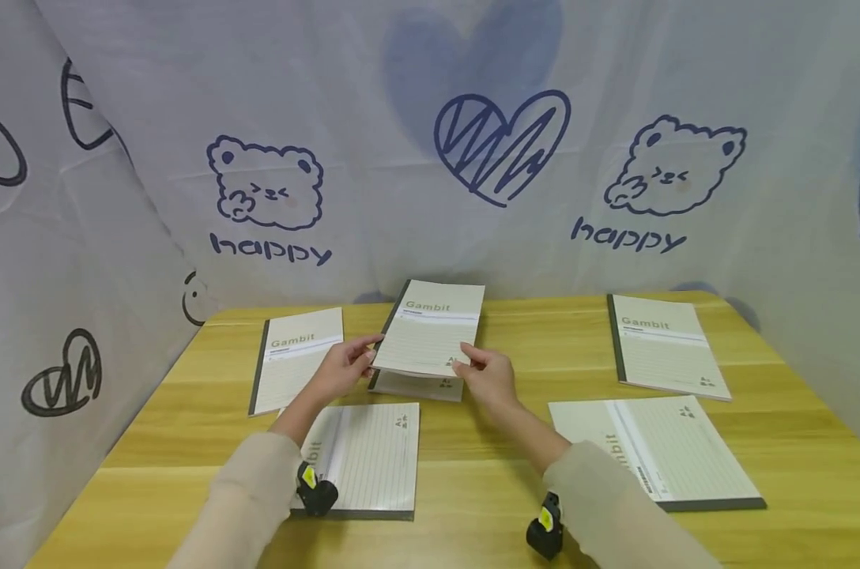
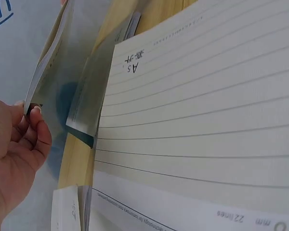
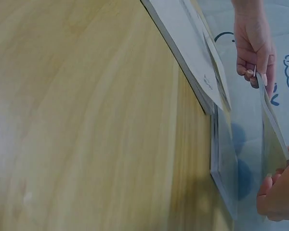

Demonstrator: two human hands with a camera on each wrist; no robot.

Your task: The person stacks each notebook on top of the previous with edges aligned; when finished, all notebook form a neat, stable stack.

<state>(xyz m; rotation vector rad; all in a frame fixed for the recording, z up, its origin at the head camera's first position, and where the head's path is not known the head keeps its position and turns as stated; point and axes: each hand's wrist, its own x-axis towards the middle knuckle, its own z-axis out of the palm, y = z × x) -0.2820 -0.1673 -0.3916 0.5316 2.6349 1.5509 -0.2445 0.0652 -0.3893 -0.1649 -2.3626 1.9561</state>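
Between my two hands, a cream Gambit notebook (image 1: 437, 336) with a dark spine is held up off the table, its spine on the left. My left hand (image 1: 341, 367) pinches the lower spine-side corner; the left wrist view shows thumb and fingertips on the edge of this notebook (image 2: 48, 57). On the lower right corner, my right hand (image 1: 490, 379) grips with the thumb on top. In the right wrist view the notebook (image 3: 274, 125) appears edge-on between the left hand (image 3: 253, 41) and right hand (image 3: 282, 192). Directly below lies another notebook (image 1: 416, 386), mostly hidden.
On the wooden table (image 1: 487, 474) lie similar notebooks: one at back left (image 1: 298, 348), a sideways one at front left (image 1: 373, 458) partly under my left forearm, one at back right (image 1: 665, 348), and a sideways one at front right (image 1: 686, 450). A printed curtain (image 1: 401, 221) hangs behind.
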